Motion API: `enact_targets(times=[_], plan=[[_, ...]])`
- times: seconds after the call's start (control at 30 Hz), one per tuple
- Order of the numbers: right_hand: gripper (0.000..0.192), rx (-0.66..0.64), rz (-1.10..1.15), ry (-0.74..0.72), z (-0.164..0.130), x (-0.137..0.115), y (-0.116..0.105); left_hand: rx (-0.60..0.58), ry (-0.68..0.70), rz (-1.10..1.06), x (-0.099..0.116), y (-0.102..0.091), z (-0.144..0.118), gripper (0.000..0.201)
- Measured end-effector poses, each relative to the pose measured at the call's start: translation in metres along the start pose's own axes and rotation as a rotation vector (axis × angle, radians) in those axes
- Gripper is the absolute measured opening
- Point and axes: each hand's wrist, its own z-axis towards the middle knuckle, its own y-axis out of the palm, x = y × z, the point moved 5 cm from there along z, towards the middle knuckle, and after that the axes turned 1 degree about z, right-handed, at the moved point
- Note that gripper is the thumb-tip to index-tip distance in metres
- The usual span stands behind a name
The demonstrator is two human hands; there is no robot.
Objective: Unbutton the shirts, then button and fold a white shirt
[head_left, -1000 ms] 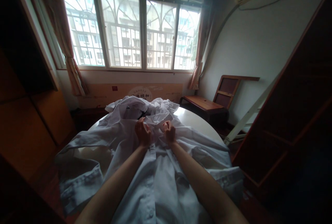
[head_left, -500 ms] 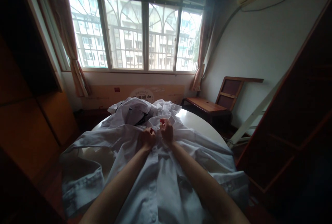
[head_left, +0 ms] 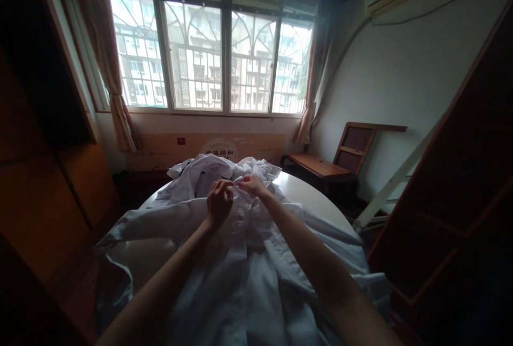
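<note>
A white button-up shirt (head_left: pixel 236 260) lies spread over a round white table (head_left: pixel 298 188), its sleeves out to both sides and its hem toward me. At the collar end, my left hand (head_left: pixel 220 202) pinches the shirt's edge with thumb and forefinger, the other fingers curled. My right hand (head_left: pixel 251 185) grips the collar area close beside it, fingers pressed together. The fingertips of both hands nearly meet. Whether a button sits between them is too small to tell. Behind the hands is a heap of crumpled white cloth (head_left: pixel 196 172) with dark marks.
Beyond the table, a printed cardboard panel (head_left: pixel 160 148) leans under the barred window (head_left: pixel 196 63). A wooden bench (head_left: pixel 315 163) stands at the back right. A white ladder-like frame (head_left: pixel 379 207) and dark wooden furniture (head_left: pixel 449 191) rise on the right; an orange-brown cabinet (head_left: pixel 84 191) stands left.
My left hand has shifted left and up, its wrist raised. The right hand has turned inward and moved slightly farther away, folding the collar down between the hands.
</note>
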Motion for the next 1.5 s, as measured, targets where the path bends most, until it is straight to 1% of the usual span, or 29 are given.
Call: enact_targets(times=[0.03, 0.07, 0.1, 0.13, 0.2, 0.23, 0.27, 0.3, 0.4, 0.47, 0.5, 0.53, 0.57, 0.6, 0.67, 0.7, 0.73, 0.8, 0.87, 0.9, 0.97, 1.03, 1.07, 1.1, 1.17, 1.23, 1.3, 1.4, 1.5], plan=[[0.019, 0.062, 0.083, -0.013, 0.002, -0.006, -0.011, 0.035, -0.005, 0.043, -0.005, -0.012, 0.011, 0.022], [0.019, 0.104, 0.171, -0.032, 0.003, -0.012, -0.021, 0.038, -0.039, 0.076, -0.013, -0.022, 0.023, 0.026], [0.018, 0.132, 0.268, -0.045, 0.005, -0.019, -0.03, -0.027, -0.085, 0.088, -0.021, -0.029, 0.033, 0.033], [0.018, 0.14, 0.368, -0.054, 0.006, -0.026, -0.038, -0.171, -0.13, 0.069, -0.03, -0.032, 0.041, 0.038], [0.021, 0.138, 0.557, -0.094, 0.008, -0.04, -0.051, -0.575, -0.187, -0.01, -0.042, -0.032, 0.047, 0.04], [0.023, 0.147, 0.628, -0.12, 0.009, -0.046, -0.058, -0.718, -0.219, -0.063, -0.046, -0.036, 0.048, 0.041], [0.023, 0.172, 0.673, -0.145, 0.009, -0.052, -0.065, -0.797, -0.243, -0.109, -0.048, -0.042, 0.049, 0.042], [0.023, 0.221, 0.693, -0.165, 0.009, -0.056, -0.072, -0.834, -0.267, -0.143, -0.049, -0.05, 0.051, 0.041], [0.022, 0.445, 0.649, -0.189, 0.007, -0.059, -0.091, -0.816, -0.33, -0.201, -0.051, -0.075, 0.061, 0.041], [0.024, 0.553, 0.609, -0.201, 0.006, -0.057, -0.098, -0.751, -0.352, -0.172, -0.055, -0.088, 0.072, 0.041], [0.025, 0.557, 0.598, -0.214, 0.007, -0.056, -0.097, -0.696, -0.352, -0.135, -0.059, -0.093, 0.077, 0.041], [0.026, 0.518, 0.593, -0.232, 0.008, -0.056, -0.093, -0.628, -0.342, -0.084, -0.064, -0.097, 0.083, 0.039], [0.026, 0.44, 0.588, -0.255, 0.01, -0.055, -0.087, -0.549, -0.327, -0.022, -0.069, -0.099, 0.087, 0.036], [0.028, 0.328, 0.579, -0.279, 0.011, -0.055, -0.079, -0.467, -0.312, 0.04, -0.073, -0.1, 0.089, 0.03], [0.035, 0.086, 0.532, -0.306, 0.011, -0.052, -0.059, -0.332, -0.29, 0.137, -0.08, -0.097, 0.088, 0.019], [0.04, 0.006, 0.492, -0.3, 0.009, -0.048, -0.051, -0.282, -0.272, 0.177, -0.081, -0.093, 0.084, 0.018], [0.045, -0.028, 0.439, -0.28, 0.007, -0.042, -0.045, -0.251, -0.247, 0.208, -0.08, -0.088, 0.079, 0.017], [0.047, 0.009, 0.29, -0.215, 0.002, -0.027, -0.042, -0.253, -0.165, 0.253, -0.071, -0.072, 0.065, 0.013], [0.037, 0.057, 0.09, -0.151, -0.005, -0.012, -0.044, -0.33, -0.062, 0.297, -0.053, -0.053, 0.047, 0.015], [0.031, 0.054, -0.019, -0.125, -0.008, -0.005, -0.043, -0.413, -0.023, 0.305, -0.044, -0.042, 0.036, 0.017], [0.022, -0.007, -0.216, -0.095, -0.016, 0.008, -0.04, -0.509, 0.02, 0.284, -0.023, -0.023, 0.015, 0.023], [0.018, -0.097, -0.34, -0.077, -0.025, 0.021, -0.032, -0.706, 0.094, 0.262, -0.001, -0.003, -0.008, 0.026], [0.018, -0.138, -0.37, -0.064, -0.029, 0.027, -0.028, -0.803, 0.116, 0.253, 0.007, 0.006, -0.02, 0.027], [0.022, -0.17, -0.383, -0.048, -0.033, 0.033, -0.024, -0.875, 0.124, 0.249, 0.014, 0.014, -0.031, 0.027], [0.035, -0.203, -0.38, -0.024, -0.039, 0.043, -0.015, -0.974, 0.122, 0.252, 0.023, 0.024, -0.047, 0.024], [0.043, -0.207, -0.376, -0.013, -0.042, 0.052, -0.008, -1.019, 0.118, 0.282, 0.025, 0.029, -0.056, 0.018], [0.039, -0.2, -0.378, 0.001, -0.043, 0.059, -0.003, -1.044, 0.129, 0.317, 0.026, 0.029, -0.058, 0.017], [0.029, -0.191, -0.369, 0.025, -0.042, 0.065, 0.003, -1.075, 0.146, 0.316, 0.026, 0.022, -0.054, 0.019], [0.027, -0.199, -0.35, 0.02, -0.042, 0.066, 0.005, -1.071, 0.149, 0.297, 0.028, 0.014, -0.048, 0.021]])
